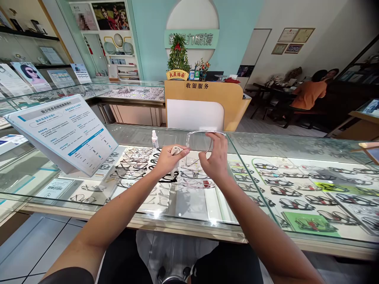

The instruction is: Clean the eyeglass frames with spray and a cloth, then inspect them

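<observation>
Above the glass counter, my right hand [218,157] grips a pair of clear-framed eyeglasses [187,141], with fingers over the upper rim and the thumb curved below. My left hand [168,161] is closed on a small beige cloth [176,150]. Its thumb and fingertips meet the left end of the eyeglasses. A small white bottle [154,140] stands upright on the glass, just beyond my left hand. Under the glass, rows of spectacle frames [133,159] lie beneath and beside both hands.
A folded sign board [65,134] stands on the counter at the left. More display frames [286,191] fill the case at the right. Beyond is a wooden cashier desk [204,92] with a plant [178,55]. A person in orange [309,94] sits at the far right.
</observation>
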A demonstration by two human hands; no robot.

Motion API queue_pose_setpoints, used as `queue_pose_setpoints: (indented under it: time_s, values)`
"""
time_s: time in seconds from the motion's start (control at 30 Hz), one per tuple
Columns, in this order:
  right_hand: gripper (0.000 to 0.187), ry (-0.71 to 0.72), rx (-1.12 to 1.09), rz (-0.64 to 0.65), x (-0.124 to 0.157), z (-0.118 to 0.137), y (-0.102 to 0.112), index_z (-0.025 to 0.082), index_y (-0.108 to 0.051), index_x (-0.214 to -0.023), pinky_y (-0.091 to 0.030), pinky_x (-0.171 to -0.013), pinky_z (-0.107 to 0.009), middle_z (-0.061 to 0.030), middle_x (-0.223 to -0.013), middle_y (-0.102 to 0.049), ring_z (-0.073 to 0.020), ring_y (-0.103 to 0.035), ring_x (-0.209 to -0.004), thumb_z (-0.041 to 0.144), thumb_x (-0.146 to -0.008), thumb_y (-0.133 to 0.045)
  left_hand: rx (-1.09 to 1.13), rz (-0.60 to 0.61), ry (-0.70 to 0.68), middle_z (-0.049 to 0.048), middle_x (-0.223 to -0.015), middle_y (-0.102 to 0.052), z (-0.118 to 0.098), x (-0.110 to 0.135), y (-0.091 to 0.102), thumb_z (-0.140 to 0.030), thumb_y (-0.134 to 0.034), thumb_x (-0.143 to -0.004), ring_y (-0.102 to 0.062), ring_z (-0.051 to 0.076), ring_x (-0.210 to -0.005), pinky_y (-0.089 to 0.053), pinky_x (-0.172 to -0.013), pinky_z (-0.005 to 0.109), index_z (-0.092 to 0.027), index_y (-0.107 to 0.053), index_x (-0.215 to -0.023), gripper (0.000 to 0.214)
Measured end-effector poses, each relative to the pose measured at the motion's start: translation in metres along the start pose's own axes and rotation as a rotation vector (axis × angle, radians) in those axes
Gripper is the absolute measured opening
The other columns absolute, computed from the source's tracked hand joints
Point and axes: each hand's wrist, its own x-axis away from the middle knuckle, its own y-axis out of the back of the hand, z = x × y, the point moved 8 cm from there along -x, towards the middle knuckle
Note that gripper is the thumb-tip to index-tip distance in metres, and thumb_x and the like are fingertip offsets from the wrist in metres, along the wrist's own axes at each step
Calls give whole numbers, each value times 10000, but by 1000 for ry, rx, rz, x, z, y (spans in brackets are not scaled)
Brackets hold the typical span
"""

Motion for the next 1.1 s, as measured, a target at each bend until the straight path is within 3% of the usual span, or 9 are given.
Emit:
queue_pose_setpoints:
  time_s: [0.4,0.63,0.7,0.8,0.9,1.1]
  values:
    - [578,-55,98,222,5,-3,-17,198,-618,-1353,-483,-1092,-590,-180,-1401,-659,-393,-592,-1248,67,-792,-568,92,-122,4,121,-1074,-873,-6,-3,13,-765,-968,-668,-811,314,-1068,-608,-1013,471,-204,-835,-925,631]
    - [680,-65,75,369,11,2,-31,210,-638,-1406,-474,-1147,-638,-189,-1488,-637,-416,-576,-1358,30,-753,-578,79,-100,-43,121,-1033,-864,-15,-1,10,-737,-971,-688,-813,326,-1100,-612,-1042,486,-213,-831,-865,570]
    - [604,-26,-15,356,9,12,-28,229,-626,-1413,-464,-1195,-643,-176,-1481,-656,-403,-576,-1406,77,-829,-600,86,-91,-50,117,-1045,-858,-18,1,9,-719,-967,-708,-806,323,-1109,-605,-1069,492,-217,-832,-859,541]
    - [397,0,-228,371,9,26,-25,260,-622,-1389,-527,-1174,-600,-154,-1434,-710,-363,-638,-1377,287,-994,-660,71,-89,-89,117,-1135,-838,-23,2,10,-669,-960,-747,-780,323,-1170,-580,-1120,491,-224,-842,-849,471]
    - [374,-41,-356,369,13,31,-27,268,-650,-1367,-572,-1140,-577,-152,-1409,-749,-350,-679,-1352,467,-1053,-686,27,-70,-123,120,-1245,-806,-29,4,9,-617,-947,-789,-741,330,-1256,-554,-1162,479,-231,-867,-852,399]
    - [341,-136,-429,334,17,27,-31,263,-706,-1336,-602,-1107,-555,-138,-1377,-799,-335,-737,-1293,460,-1059,-703,38,27,-52,124,-1423,-748,-29,7,5,-573,-925,-838,-709,330,-1319,-549,-1146,445,-223,-877,-905,359]
